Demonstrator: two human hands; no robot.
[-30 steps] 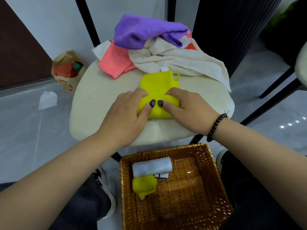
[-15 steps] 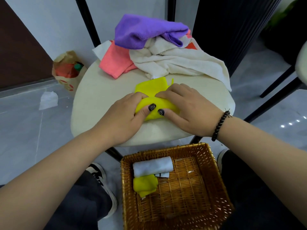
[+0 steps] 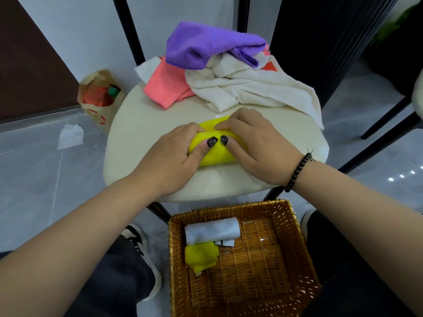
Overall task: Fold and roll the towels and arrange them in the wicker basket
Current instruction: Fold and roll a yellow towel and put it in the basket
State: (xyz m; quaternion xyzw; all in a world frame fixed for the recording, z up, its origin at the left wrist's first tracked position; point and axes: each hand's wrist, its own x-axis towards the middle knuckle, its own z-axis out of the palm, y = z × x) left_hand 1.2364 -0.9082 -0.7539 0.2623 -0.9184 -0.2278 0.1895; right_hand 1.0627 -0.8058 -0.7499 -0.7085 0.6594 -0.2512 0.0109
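A yellow towel [image 3: 215,154] lies rolled up on the cream stool seat [image 3: 142,124]. My left hand [image 3: 174,156] grips its left end and my right hand [image 3: 254,143] grips its right end, fingers curled over the top and thumbs side by side on the near face. Only a white label shows past the roll. Below the stool stands the wicker basket [image 3: 293,248]. In its far left corner lie a rolled white towel [image 3: 212,229] and a rolled yellow towel [image 3: 201,257] side by side.
At the back of the seat lie loose towels: purple [image 3: 206,44] on top, pink [image 3: 167,88] at left, cream [image 3: 251,90] draping off the right edge. A paper bag [image 3: 98,94] and a crumpled tissue [image 3: 69,136] sit on the grey floor at left. My shoes flank the basket.
The flat far part of the yellow towel has been rolled in; both hands moved away from me with the roll, which is now thicker.
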